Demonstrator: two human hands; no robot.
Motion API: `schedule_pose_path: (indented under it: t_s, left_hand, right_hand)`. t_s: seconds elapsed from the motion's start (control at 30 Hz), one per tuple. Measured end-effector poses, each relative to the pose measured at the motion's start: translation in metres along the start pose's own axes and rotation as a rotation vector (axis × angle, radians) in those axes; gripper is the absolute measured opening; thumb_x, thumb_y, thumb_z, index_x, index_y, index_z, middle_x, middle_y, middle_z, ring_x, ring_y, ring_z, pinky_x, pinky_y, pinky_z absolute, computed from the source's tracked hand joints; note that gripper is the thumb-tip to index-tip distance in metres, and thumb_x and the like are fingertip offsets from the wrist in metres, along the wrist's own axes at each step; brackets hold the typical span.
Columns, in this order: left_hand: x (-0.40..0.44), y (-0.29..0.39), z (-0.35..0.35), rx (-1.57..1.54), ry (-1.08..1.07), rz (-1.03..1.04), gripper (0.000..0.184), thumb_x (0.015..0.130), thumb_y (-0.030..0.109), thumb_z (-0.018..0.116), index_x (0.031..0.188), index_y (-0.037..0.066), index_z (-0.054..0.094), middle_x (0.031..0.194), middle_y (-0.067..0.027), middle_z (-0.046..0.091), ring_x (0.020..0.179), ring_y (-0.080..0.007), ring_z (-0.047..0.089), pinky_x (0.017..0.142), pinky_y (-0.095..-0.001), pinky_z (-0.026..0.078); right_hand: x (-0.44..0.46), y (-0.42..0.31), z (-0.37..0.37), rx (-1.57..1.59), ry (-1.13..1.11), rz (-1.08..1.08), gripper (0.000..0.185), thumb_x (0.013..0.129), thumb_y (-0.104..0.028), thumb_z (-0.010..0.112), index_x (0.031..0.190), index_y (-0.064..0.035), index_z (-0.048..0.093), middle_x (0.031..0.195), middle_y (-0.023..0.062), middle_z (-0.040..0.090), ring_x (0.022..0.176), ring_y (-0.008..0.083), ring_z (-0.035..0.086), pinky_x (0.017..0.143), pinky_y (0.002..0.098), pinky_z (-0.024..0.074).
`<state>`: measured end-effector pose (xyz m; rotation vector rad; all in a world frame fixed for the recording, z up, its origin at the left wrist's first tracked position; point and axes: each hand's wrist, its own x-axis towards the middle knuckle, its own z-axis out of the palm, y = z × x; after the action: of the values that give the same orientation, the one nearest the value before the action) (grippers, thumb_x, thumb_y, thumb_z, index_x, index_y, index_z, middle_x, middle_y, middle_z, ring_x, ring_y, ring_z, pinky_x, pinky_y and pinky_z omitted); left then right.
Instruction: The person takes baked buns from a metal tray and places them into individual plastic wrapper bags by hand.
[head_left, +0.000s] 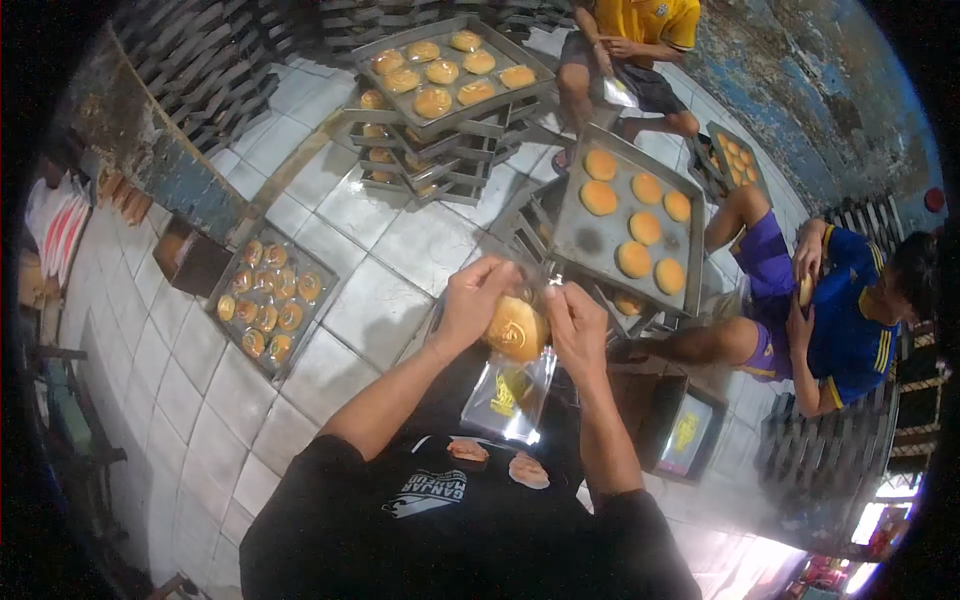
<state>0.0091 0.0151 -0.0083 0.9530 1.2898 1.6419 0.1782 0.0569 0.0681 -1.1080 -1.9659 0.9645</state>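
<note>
In front of my chest a golden round bun (517,330) sits inside a clear plastic bag with a printed mark. My left hand (474,300) pinches the bag's upper left corner, fingers closed. On the other side my right hand (578,328) is closed on the upper right corner. Just below the bun lie flat clear plastic bags (508,396) with a yellow print, on my lap. A metal tray (612,272) with several unwrapped buns stands close to my right hand, on top of other trays.
Crossed trays of wrapped buns are stacked ahead, under a top tray (520,62). Another tray (275,362) of wrapped buns rests on the tiled floor at left. A box (690,440) with bags is at right. A person in blue (845,335) and one in yellow (640,25) sit nearby.
</note>
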Motion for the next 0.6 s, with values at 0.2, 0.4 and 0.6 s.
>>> schedule_pose_path:
  t_s: [0.2, 0.4, 0.6]
  left_hand:
    - [0.01, 0.022, -0.014, 0.376, 0.263, 0.215, 0.023, 0.104, 0.016, 0.06, 0.09, -0.001, 0.066, 0.094, -0.0081, 0.065, 0.083, -0.0159, 0.061, 0.079, -0.0307, 0.049]
    - [-0.05, -0.032, -0.052, 0.302, 0.084, -0.016, 0.021, 0.1, 0.014, 0.063, 0.087, -0.003, 0.066, 0.099, -0.0092, 0.067, 0.087, -0.0174, 0.061, 0.076, -0.0317, 0.049]
    - [-0.036, -0.029, -0.032, 0.027, -0.031, -0.229, 0.019, 0.1, 0.011, 0.063, 0.09, -0.005, 0.069, 0.103, -0.0055, 0.07, 0.087, -0.0095, 0.062, 0.078, -0.0255, 0.048]
  right_hand:
    - [0.021, 0.04, -0.013, 0.33, -0.011, 0.312, 0.033, 0.105, -0.027, 0.061, 0.081, -0.0045, 0.065, 0.068, -0.0078, 0.053, 0.062, 0.0035, 0.045, 0.055, 0.0245, 0.036]
    - [-0.069, 0.077, 0.016, 0.574, -0.217, 0.731, 0.029, 0.105, -0.031, 0.063, 0.093, -0.0065, 0.074, 0.066, -0.0063, 0.055, 0.059, 0.0035, 0.048, 0.048, 0.0227, 0.0337]
    - [-0.084, 0.046, 0.028, 0.894, 0.082, 0.661, 0.033, 0.107, -0.029, 0.06, 0.124, -0.0014, 0.062, 0.104, 0.0099, 0.071, 0.084, 0.0154, 0.07, 0.063, 0.026, 0.058]
